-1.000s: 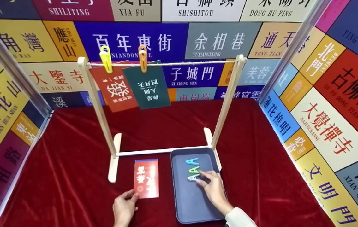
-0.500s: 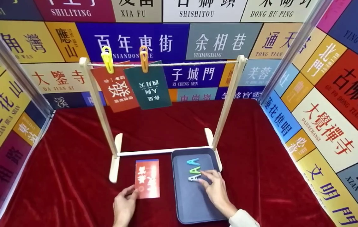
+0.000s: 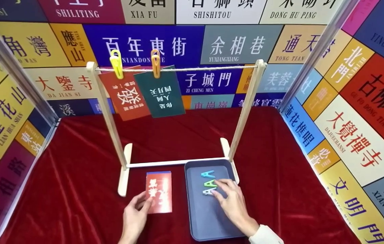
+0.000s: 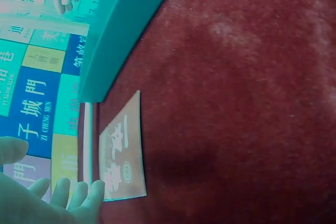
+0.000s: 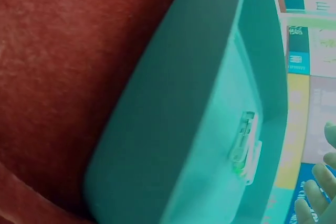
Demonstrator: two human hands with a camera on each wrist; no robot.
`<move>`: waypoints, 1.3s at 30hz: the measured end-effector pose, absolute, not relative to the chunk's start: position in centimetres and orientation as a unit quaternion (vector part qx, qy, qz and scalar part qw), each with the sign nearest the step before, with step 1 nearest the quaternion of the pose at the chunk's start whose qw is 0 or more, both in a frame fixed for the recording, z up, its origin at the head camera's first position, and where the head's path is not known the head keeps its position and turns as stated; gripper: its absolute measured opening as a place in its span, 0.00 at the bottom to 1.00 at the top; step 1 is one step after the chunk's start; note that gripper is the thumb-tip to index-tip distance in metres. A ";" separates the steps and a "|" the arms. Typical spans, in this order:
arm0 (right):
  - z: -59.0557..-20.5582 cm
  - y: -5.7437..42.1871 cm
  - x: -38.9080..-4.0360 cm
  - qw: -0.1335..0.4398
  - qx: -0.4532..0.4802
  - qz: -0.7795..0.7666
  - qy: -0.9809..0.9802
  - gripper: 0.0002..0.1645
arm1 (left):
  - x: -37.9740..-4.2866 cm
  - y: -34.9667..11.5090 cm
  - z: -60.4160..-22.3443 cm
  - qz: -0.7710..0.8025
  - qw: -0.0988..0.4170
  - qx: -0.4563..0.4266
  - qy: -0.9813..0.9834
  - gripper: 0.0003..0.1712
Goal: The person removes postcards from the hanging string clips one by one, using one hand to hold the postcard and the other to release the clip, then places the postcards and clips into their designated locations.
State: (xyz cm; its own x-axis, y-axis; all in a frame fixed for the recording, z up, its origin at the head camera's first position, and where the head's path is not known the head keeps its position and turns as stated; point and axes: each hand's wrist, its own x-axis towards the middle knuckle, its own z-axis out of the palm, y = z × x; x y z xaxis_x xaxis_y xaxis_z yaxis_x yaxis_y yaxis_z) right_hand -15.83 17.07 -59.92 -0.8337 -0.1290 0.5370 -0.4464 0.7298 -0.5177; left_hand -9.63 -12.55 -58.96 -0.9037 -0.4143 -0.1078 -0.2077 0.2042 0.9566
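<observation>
My left hand (image 3: 133, 215) is at the left edge of a red card (image 3: 163, 196) with white writing, thumb tip overlapping its lower left. In the left wrist view, its thumb and fingers (image 4: 62, 192) are spread apart beside the card (image 4: 126, 156). A blue strip shows along the card's far edge. My right hand (image 3: 234, 203) hovers over a grey tray (image 3: 202, 220), thumb and index parted near a white clothespin (image 3: 207, 192) and a green clothespin (image 3: 209, 183). A blue clothespin (image 3: 208, 174) lies beyond them. The right wrist view has that hand's fingers (image 5: 323, 182) spread.
Behind the tray stands a wooden frame (image 3: 246, 112) with a cord (image 3: 209, 68) across its top. A yellow clothespin (image 3: 116, 64) and an orange clothespin (image 3: 156, 63) hold a red card (image 3: 124, 101) and a dark green card (image 3: 163, 98) on it. Red velvet (image 3: 77, 186) covers the table.
My left hand has edged up and further over the red card's left side. My right hand has shifted slightly right, still beside the clothespins, which have stayed in the tray.
</observation>
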 end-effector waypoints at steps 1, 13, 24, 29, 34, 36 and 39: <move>-59.7 17.0 -15.8 0.247 0.167 0.329 -0.896 0.25 | -9.6 -12.5 -58.8 -0.603 0.089 0.196 -0.768 0.24; -56.9 16.7 -15.8 0.272 0.204 0.323 -0.883 0.31 | -9.7 -12.5 -56.6 -0.634 0.083 0.138 -0.757 0.27; -54.3 16.4 -16.0 0.300 0.233 0.306 -0.873 0.32 | -10.3 -12.7 -54.2 -0.670 0.077 0.101 -0.732 0.30; -52.9 16.2 -16.1 0.308 0.244 0.308 -0.866 0.34 | -10.2 -12.8 -53.2 -0.665 0.085 0.082 -0.738 0.31; -51.7 15.9 -16.2 0.323 0.262 0.310 -0.855 0.37 | -10.2 -12.8 -52.3 -0.665 0.096 0.071 -0.737 0.29; -51.3 15.8 -16.1 0.327 0.267 0.309 -0.852 0.37 | -10.2 -12.8 -51.9 -0.667 0.096 0.068 -0.736 0.29; -50.8 15.7 -16.1 0.328 0.271 0.304 -0.852 0.37 | -10.2 -12.8 -51.4 -0.664 0.096 0.065 -0.738 0.29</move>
